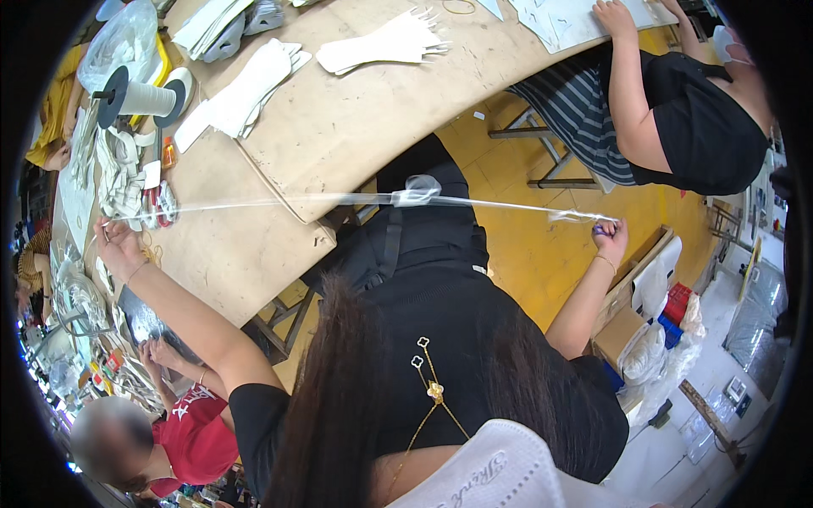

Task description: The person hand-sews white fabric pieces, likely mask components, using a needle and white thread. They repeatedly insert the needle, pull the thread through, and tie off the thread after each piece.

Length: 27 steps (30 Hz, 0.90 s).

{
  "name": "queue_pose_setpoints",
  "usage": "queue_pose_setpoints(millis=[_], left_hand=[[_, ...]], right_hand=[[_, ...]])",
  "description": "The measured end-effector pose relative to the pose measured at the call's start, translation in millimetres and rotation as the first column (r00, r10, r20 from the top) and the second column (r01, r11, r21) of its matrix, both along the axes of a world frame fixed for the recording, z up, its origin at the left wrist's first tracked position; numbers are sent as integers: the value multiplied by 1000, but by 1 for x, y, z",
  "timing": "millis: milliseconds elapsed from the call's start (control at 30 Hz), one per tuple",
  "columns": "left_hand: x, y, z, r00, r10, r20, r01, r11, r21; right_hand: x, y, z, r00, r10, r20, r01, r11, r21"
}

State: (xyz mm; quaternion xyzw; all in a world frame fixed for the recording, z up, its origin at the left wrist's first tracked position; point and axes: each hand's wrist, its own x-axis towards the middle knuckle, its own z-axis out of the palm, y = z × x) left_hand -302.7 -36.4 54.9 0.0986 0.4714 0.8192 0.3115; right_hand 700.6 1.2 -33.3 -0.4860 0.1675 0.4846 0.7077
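A thin white cord [500, 204] runs taut across my body from one hand to the other, partly smeared by motion. On the left, over the table's edge, my left hand [119, 247] is raised with its fingers closed on one end. Out to the right, above the yellow floor, my right hand [611, 240] grips the other end, where the strand looks frayed. Something small and purple shows at those fingers, too small to name. Near the cord's middle, over my lap, is a small whitish, semi-clear bundle [416, 191]; whether it hangs on the cord cannot be made out.
On the brown table [364, 118] lie stacks of white cut strips [246, 93], a spool of white cord [144, 98], scissors [161, 203] and an orange bottle [168, 153]. Co-workers sit at far right and lower left. Boxes [622, 339] and bags stand right.
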Motion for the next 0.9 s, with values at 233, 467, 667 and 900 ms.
queue_pose_setpoints(millis=[233,467,667,900], left_hand=[[-46,30,2,999,-47,-20,47,999,17],[-87,17,-4,993,-110,-35,103,980,-170],[-102,42,-17,992,-105,-75,79,954,-289],[-135,45,-49,967,-60,-247,-42,920,-389]], right_hand=[[140,-46,-23,976,-215,-37,216,976,26],[211,-75,-38,934,-285,217,325,928,-182],[176,-62,-30,934,-240,265,274,957,-100],[169,-62,-34,801,18,599,250,898,-362]])
